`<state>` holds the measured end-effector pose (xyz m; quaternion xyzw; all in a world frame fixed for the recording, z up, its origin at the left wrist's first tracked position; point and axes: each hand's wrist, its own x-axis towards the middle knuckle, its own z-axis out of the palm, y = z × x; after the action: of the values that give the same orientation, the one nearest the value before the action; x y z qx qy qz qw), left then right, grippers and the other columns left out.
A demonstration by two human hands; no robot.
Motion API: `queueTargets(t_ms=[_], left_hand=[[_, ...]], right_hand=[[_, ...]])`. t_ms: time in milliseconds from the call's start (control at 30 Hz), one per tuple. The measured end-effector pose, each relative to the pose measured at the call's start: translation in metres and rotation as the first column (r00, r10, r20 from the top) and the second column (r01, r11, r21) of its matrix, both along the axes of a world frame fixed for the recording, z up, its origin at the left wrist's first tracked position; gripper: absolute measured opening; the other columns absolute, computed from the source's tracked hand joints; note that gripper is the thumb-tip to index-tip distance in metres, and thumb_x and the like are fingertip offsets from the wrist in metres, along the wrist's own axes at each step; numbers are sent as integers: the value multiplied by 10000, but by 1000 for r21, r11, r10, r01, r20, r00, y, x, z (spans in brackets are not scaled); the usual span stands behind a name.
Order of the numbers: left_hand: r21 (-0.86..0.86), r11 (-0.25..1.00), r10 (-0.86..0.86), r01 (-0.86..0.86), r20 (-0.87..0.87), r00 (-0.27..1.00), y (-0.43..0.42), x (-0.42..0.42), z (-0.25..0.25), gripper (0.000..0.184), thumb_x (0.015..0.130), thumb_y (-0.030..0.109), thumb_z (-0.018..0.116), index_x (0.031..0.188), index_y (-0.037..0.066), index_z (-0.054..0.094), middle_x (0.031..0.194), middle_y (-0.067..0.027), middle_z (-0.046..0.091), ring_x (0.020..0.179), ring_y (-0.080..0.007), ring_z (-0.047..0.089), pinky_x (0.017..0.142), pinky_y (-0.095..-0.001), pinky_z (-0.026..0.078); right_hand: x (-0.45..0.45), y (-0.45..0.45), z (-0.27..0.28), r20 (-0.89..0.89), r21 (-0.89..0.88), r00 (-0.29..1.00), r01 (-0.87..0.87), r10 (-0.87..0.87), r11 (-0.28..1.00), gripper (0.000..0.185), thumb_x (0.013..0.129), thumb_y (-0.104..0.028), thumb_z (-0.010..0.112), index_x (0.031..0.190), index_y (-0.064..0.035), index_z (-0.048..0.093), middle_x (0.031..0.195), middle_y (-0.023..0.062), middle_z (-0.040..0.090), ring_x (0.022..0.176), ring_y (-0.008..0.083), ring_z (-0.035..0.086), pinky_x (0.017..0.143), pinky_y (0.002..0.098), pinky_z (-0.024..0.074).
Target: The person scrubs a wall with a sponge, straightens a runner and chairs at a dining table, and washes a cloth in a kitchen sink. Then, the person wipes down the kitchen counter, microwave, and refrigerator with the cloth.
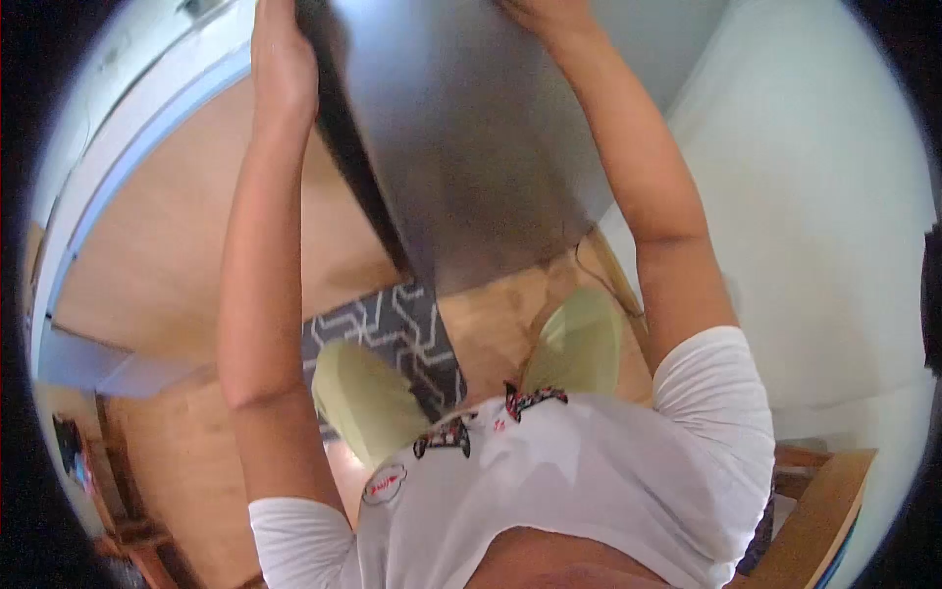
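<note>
A large grey metallic panel, like the front of a tall appliance point(461, 137), stands in front of me. My left hand point(285, 59) is raised at its left edge, near the dark side strip point(358, 167); the fingers run out of the top of the view. At the top of the panel is my right hand point(545, 12), its fingers also cut off by the frame's upper edge. Whether either hand grips anything cannot be seen.
A dark patterned rug point(392, 329) lies on the wooden floor point(500, 329) by my legs. A pale wall point(814, 226) rises on the right. Wooden furniture point(834, 510) stands at lower right, and more point(137, 540) at lower left. A thin cable point(599, 280) runs beside the panel's base.
</note>
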<state>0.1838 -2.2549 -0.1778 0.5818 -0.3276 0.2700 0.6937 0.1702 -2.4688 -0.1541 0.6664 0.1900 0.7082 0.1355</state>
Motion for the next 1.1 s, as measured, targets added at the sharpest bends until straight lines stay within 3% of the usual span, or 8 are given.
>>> queueTargets(t_ms=[133,333,433,467,667,867,1000,1100], left_hand=[[32,999,22,-23,27,999,16,4,5,713,934,512,228,1394,0,41,1432,-217,158,1343,-296,114,1096,-392,99],[24,1000,-17,15,94,995,9,0,-11,809,917,569,192,1388,3,-141,1477,-207,-16,1372,-299,10,1102,-358,-4],[-13,1000,-25,26,72,997,11,-1,-13,807,905,590,155,1407,-1,-69,1471,-228,8,1364,-323,55,1101,-377,32],[-32,998,-52,53,26,998,11,-10,-8,787,914,561,159,1403,-12,-68,1473,-224,14,1366,-327,44,1101,-379,14],[-69,966,-256,248,-157,954,50,2,-13,746,901,601,178,1439,110,20,1476,-201,69,1364,-323,99,1103,-424,96],[167,983,-80,79,-2,997,18,-24,-50,798,912,574,209,1407,33,-107,1485,-147,-99,1374,-259,-74,1095,-375,-47],[146,985,-99,95,19,995,17,-25,-52,807,919,558,230,1400,-4,-92,1487,-139,-81,1373,-247,-56,1098,-357,-37],[135,982,-132,131,2,991,21,-21,-51,809,921,554,237,1398,-5,-101,1486,-134,-99,1373,-239,-74,1096,-351,-48]], right_hand=[[-22,-130,17,-76,273,954,298,-289,914,472,928,-325,387,1333,-84,398,1419,149,298,1320,319,236,1078,468,141],[-42,-175,6,116,888,896,-287,429,359,536,951,-379,345,1326,4,353,1323,214,387,1175,339,414,996,405,302],[-1,-31,-43,60,597,997,-3,-41,802,346,900,-212,439,1157,10,506,1243,215,459,1180,345,402,982,514,270],[-19,40,-53,-99,557,986,-55,132,828,396,899,-199,401,1223,27,432,1357,264,301,1275,400,242,1013,619,84],[-15,124,-99,-404,131,813,-402,419,906,379,801,-174,440,1147,-67,552,1305,188,431,1273,383,302,1012,667,87],[-61,-157,-141,-79,593,992,-33,98,804,433,855,-155,398,1251,10,452,1375,235,332,1312,385,243,1067,479,162],[-69,-175,-160,18,893,978,-109,207,436,433,944,-231,323,1297,7,404,1376,230,321,1307,365,255,1082,426,157],[-48,-26,-168,11,751,988,-112,156,651,334,873,-130,416,1152,26,512,1257,240,436,1229,407,331,1049,528,153]])
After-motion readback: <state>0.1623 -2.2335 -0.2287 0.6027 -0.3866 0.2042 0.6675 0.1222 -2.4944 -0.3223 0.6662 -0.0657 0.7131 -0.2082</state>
